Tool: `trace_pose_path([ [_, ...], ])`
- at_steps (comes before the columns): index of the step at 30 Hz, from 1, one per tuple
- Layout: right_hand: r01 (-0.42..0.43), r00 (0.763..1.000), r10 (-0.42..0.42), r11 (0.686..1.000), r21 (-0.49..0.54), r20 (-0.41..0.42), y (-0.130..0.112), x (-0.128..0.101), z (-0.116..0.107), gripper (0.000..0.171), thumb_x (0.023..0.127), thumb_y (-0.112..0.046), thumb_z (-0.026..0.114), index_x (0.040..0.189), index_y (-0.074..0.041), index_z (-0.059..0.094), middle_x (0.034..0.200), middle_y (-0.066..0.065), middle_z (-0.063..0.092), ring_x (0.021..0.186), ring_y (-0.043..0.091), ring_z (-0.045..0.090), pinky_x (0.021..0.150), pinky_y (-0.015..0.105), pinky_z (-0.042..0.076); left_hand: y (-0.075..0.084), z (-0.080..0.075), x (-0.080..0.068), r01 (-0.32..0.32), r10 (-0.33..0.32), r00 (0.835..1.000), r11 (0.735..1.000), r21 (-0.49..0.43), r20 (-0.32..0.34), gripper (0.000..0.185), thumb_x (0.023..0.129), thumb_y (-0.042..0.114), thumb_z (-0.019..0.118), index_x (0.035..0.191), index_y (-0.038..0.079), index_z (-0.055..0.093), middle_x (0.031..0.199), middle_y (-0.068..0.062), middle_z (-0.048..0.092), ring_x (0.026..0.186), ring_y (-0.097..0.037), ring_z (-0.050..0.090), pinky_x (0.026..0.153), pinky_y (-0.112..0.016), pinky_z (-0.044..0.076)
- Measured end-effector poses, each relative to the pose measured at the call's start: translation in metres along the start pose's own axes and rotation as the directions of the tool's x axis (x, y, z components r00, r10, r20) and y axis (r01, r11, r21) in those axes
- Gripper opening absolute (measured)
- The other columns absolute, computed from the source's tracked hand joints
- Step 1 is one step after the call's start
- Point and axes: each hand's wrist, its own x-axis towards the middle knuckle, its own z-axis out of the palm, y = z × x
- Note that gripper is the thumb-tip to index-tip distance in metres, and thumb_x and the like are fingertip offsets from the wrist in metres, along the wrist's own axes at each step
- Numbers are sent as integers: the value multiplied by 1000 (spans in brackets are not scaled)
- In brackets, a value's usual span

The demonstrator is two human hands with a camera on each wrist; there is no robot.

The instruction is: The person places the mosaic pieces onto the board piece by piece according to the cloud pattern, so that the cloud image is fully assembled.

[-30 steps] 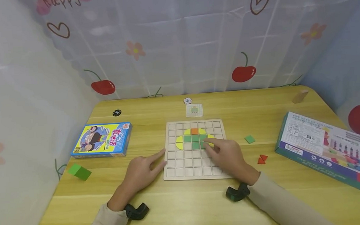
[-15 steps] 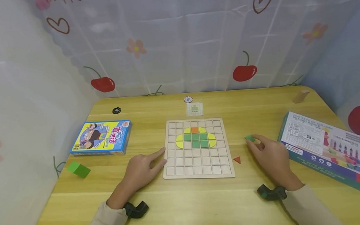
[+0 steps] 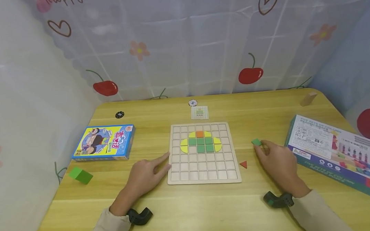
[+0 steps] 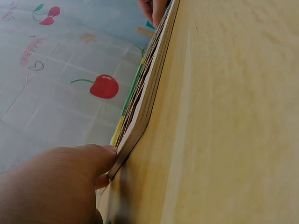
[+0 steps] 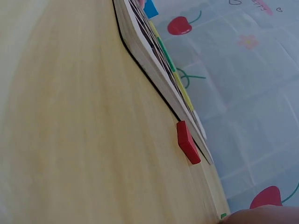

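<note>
My left hand (image 3: pixel 143 177) has thumb and forefinger stretched out against the left edge of the wooden grid board (image 3: pixel 203 171); the left wrist view shows the thumb (image 4: pixel 96 161) touching the rim. On the board lie several green squares (image 3: pixel 201 149), an orange square (image 3: pixel 199 133) and yellow rounded pieces (image 3: pixel 184 146). To the right of it, my right hand (image 3: pixel 277 159) pinches a loose green square tile (image 3: pixel 255 142) at the table surface. A red triangle tile (image 3: pixel 243 165) lies between that hand and the board, also a red piece (image 5: pixel 188 143) in the right wrist view.
Behind the board are a small pattern card (image 3: pixel 199 112) and a white chip (image 3: pixel 192 102). A blue-yellow box (image 3: pixel 104 143), a green block (image 3: pixel 81 175) and a black chip (image 3: pixel 120 115) sit left. A large box (image 3: pixel 335 153) and a wooden block (image 3: pixel 308 98) stand right.
My right hand has left the board and moved right to the loose green tile. One red triangle now lies nearer the board; the other is no longer visible. The left hand stays put.
</note>
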Motion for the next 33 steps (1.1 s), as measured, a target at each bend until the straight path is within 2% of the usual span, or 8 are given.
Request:
trace_pose_path([
  [5, 22, 999, -21, 1000, 15, -39, 0, -1, 2, 32, 96, -28, 71, 108, 1, 76, 47, -9, 36, 42, 13, 32, 37, 32, 22, 1, 0, 0, 4, -4, 1000, 1000, -2, -3, 44, 98, 47, 66, 137, 26, 68, 45, 19, 21, 44, 0, 15, 44, -24, 23],
  [9, 121, 985, -116, 992, 29, -125, -8, -3, 7, 28, 91, -24, 76, 106, 0, 77, 47, -8, 42, 40, 9, 31, 37, 30, 22, 1, 1, -1, 15, -15, 1000, 1000, 0, 10, 44, 99, 49, 65, 138, 27, 67, 45, 19, 21, 44, 0, 16, 45, -24, 23],
  [12, 244, 954, -234, 969, 32, -190, -23, -4, 15, 30, 88, -24, 78, 107, -1, 77, 48, -8, 43, 40, 5, 29, 37, 26, 20, 2, 1, -3, 25, -25, 1000, 1000, -5, 14, 44, 99, 48, 65, 138, 27, 67, 45, 19, 21, 45, 0, 16, 45, -24, 23],
  [16, 415, 885, -395, 909, 34, -246, -50, -6, 25, 38, 95, -33, 68, 112, -1, 77, 49, -9, 39, 43, 1, 24, 40, 21, 16, 2, 0, -2, 24, -24, 1000, 1000, -11, 3, 44, 98, 47, 67, 137, 27, 67, 45, 19, 21, 45, 0, 16, 45, -25, 23],
  [18, 484, 853, -459, 874, 45, -250, -65, -7, 30, 42, 99, -37, 62, 114, 0, 76, 50, -9, 40, 45, 0, 25, 41, 19, 15, 2, 0, -1, 22, -22, 1000, 1000, -12, 1, 44, 98, 47, 67, 138, 27, 67, 45, 19, 21, 45, 0, 16, 45, -24, 24],
  [20, 523, 838, -496, 849, 76, -229, -79, -8, 36, 41, 98, -37, 64, 114, -1, 77, 49, -8, 42, 45, 0, 26, 42, 17, 15, 2, 1, -1, 23, -23, 1000, 1000, -14, 4, 44, 98, 47, 66, 138, 27, 67, 45, 19, 22, 44, 0, 16, 45, -24, 24],
  [26, 494, 870, -478, 848, 195, -122, -119, 0, 55, 34, 86, -26, 81, 113, -6, 79, 50, -13, 39, 45, 1, 28, 43, 19, 20, 0, -2, 0, 6, -6, 1000, 1000, 1, -6, 44, 98, 48, 66, 137, 28, 67, 46, 18, 21, 46, 0, 16, 45, -24, 23],
  [33, 436, 893, -450, 862, 258, -6, -136, 12, 72, 29, 92, -26, 75, 116, -9, 78, 51, -17, 39, 45, -1, 31, 40, 19, 24, -2, 2, -1, -25, 25, 999, 1000, -7, -47, 42, 97, 45, 69, 134, 26, 70, 47, 21, 19, 47, 2, 14, 44, -23, 23],
])
